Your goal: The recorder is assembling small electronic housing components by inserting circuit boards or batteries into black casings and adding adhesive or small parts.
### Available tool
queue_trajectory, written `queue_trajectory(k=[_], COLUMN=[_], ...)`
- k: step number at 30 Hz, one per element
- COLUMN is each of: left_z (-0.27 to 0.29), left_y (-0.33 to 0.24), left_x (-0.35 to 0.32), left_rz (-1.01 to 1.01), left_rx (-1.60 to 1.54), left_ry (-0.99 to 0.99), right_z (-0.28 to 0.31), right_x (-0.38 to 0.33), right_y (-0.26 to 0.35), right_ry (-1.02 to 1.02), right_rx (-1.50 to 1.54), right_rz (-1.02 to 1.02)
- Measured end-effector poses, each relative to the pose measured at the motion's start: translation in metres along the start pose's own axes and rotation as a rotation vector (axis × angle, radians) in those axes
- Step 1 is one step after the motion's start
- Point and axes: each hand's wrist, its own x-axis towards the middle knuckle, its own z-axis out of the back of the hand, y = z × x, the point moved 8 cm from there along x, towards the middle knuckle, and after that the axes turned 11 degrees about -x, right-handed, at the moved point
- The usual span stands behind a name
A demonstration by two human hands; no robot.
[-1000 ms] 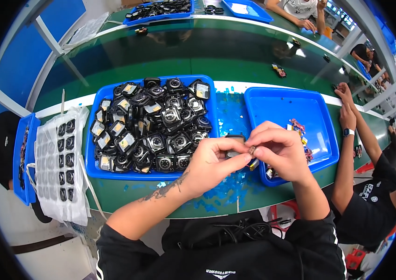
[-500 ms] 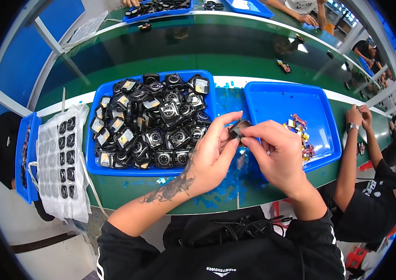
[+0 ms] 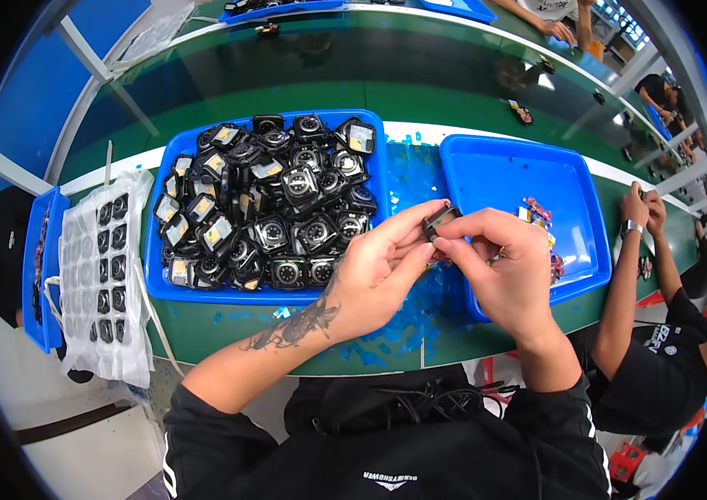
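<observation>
Between the two blue trays, my left hand [image 3: 382, 271] is closed on a small black smartwatch case [image 3: 441, 220], held tilted with an inner face showing. My right hand [image 3: 495, 258] pinches at the near edge of the same case; whether a small part is between its fingertips is hidden. To the left, a blue tray [image 3: 153, 271] is heaped with black smartwatch cases [image 3: 299, 183], some with round sensor backs up, others with pale insides up. A second blue tray [image 3: 570, 200] on the right holds a few small red and yellow parts [image 3: 537, 210], partly behind my right hand.
Blue film scraps [image 3: 416, 183] litter the green bench [image 3: 203, 329]. White moulded trays [image 3: 87, 267] with watch cases stand at the left. Beyond runs a dark green belt [image 3: 320, 75] carrying small parts [image 3: 521, 112]. A co-worker's hands [image 3: 645, 208] are close on the right.
The view has shifted slightly. Both hands still hold the watch case, which has turned a little so more of its inside shows, and they sit slightly farther right relative to the trays.
</observation>
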Motion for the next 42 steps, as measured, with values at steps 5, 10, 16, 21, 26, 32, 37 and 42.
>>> queue_trajectory(k=[5, 10, 16, 21, 26, 32, 37, 42], left_z=[-0.001, -0.002, -0.005, -0.005, 0.001, -0.002, -0.014, -0.017], left_y=[-0.003, -0.007, -0.005, -0.008, -0.01, -0.013, -0.031, -0.038], left_x=[-0.002, -0.003, -0.005, 0.0, 0.002, -0.002, -0.004, -0.007], left_rz=[-0.054, -0.087, -0.102, -0.082, -0.127, -0.117, -0.327, -0.482], left_rx=[0.111, 0.252, 0.311, -0.081, -0.077, 0.203, 0.518, 0.79], left_ry=[-0.018, 0.008, 0.038, -0.059, -0.072, 0.035, 0.074, 0.018], right_z=[0.005, 0.008, 0.021, 0.013, 0.003, 0.003, -0.001, -0.007], right_x=[0.001, 0.003, 0.001, 0.012, -0.017, -0.015, -0.016, -0.018], right_y=[0.013, 0.015, 0.015, -0.003, -0.021, -0.022, -0.024, -0.027], right_ry=[-0.029, -0.052, -0.1, -0.14, 0.166, 0.139, 0.218, 0.257], right_rx=[-0.033, -0.118, -0.157, 0.044, 0.458, 0.523, 0.668, 0.729], right_rz=[0.076, 0.155, 0.141, 0.219, -0.138, -0.115, -0.06, -0.167])
